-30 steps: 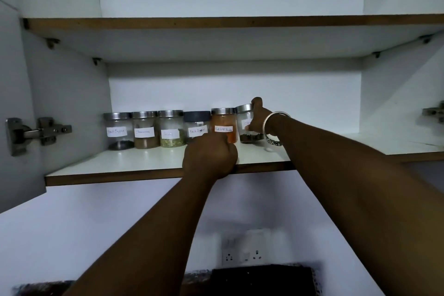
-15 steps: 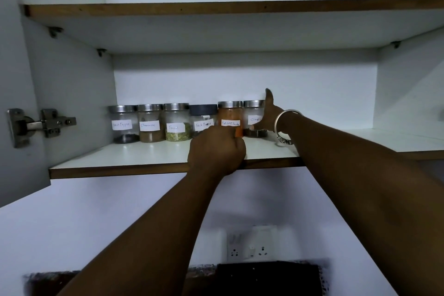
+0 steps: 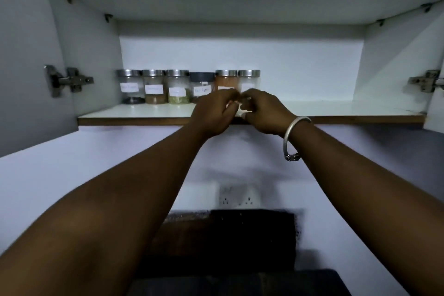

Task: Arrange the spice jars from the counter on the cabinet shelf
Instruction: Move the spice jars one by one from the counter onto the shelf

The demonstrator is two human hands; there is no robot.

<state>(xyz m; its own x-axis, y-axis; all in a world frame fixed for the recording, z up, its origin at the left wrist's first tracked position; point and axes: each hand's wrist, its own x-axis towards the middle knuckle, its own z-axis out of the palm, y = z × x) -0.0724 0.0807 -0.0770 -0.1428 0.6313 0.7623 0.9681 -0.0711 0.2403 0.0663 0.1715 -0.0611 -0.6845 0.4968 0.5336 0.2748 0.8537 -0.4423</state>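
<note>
The left hand (image 3: 213,113) and right hand (image 3: 266,113) hover close together at the front edge of the cabinet shelf (image 3: 144,113), fingers curled and blurred; whether either pinches anything I cannot tell; a bangle (image 3: 292,137) circles the right wrist; behind them, six spice jars (image 3: 177,86) stand side by side at the back of the shelf, the two rightmost partly hidden.

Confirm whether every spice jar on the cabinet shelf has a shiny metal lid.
No: the fourth clear glass spice jar from the left has a dark grey lid, not a metal one.
</note>
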